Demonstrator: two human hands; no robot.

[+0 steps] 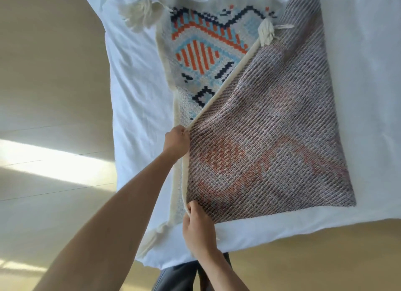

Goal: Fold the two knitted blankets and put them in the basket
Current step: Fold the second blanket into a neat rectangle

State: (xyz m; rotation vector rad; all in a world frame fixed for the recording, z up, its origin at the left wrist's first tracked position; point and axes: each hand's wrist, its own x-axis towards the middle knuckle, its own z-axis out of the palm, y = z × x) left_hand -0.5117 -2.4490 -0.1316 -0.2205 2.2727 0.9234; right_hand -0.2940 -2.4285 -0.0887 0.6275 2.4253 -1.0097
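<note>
A knitted blanket [271,126] lies on the white bed, partly folded over itself. Its greyish-pink reverse side faces up on the right. The patterned face [201,52], in orange, light blue and navy, shows at the upper left. A cream border runs along the folded edge, with cream tassels [266,32] at its corners. My left hand [176,140] pinches the cream edge midway along the fold. My right hand [196,225] pinches the same edge lower down, near the bed's front corner. No second blanket and no basket are in view.
The white bed sheet [134,95] covers the surface under the blanket, its corner hanging at the bottom centre. A beige floor [47,74] with a sunlit patch lies to the left. My dark trousers [180,277] show below the bed's corner.
</note>
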